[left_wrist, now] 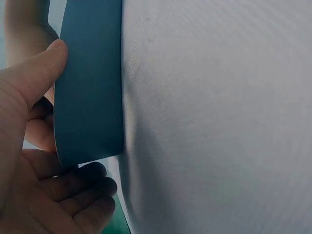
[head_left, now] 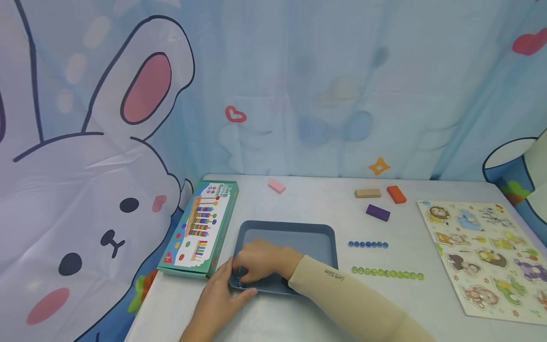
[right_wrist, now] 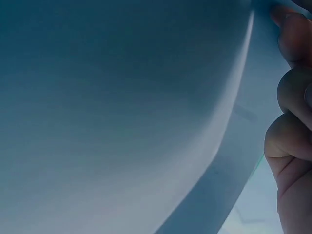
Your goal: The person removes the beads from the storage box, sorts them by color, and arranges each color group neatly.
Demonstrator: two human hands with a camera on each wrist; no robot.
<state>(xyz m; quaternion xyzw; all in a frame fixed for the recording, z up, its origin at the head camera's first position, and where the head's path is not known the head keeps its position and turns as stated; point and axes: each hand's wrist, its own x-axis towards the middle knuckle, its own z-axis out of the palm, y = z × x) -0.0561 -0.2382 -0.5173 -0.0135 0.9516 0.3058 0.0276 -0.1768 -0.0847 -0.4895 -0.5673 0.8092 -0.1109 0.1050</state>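
A shallow blue-grey tray (head_left: 295, 228) lies on the table in the head view. My left hand (head_left: 218, 301) holds its near left corner, the thumb along the near rim and the fingers round the side. The left wrist view shows this thumb (left_wrist: 51, 61) at the rim, with the other fingers curled round the corner. Inside the tray, my right hand (head_left: 260, 261) reaches down into that same corner, fingers bent. Small dark blue beads (head_left: 240, 283) lie there beside its fingertips. Cannot tell whether it pinches a bead. Its curled fingers (right_wrist: 287, 139) edge the right wrist view.
Right of the tray lie a row of blue beads (head_left: 368, 244) and a longer row of yellow-green beads (head_left: 388, 273). Behind are pink (head_left: 277, 185), tan (head_left: 368, 193), orange (head_left: 396, 194) and purple (head_left: 378, 212) blocks. A game box (head_left: 198, 228) stands left, an animal puzzle board (head_left: 483, 256) right.
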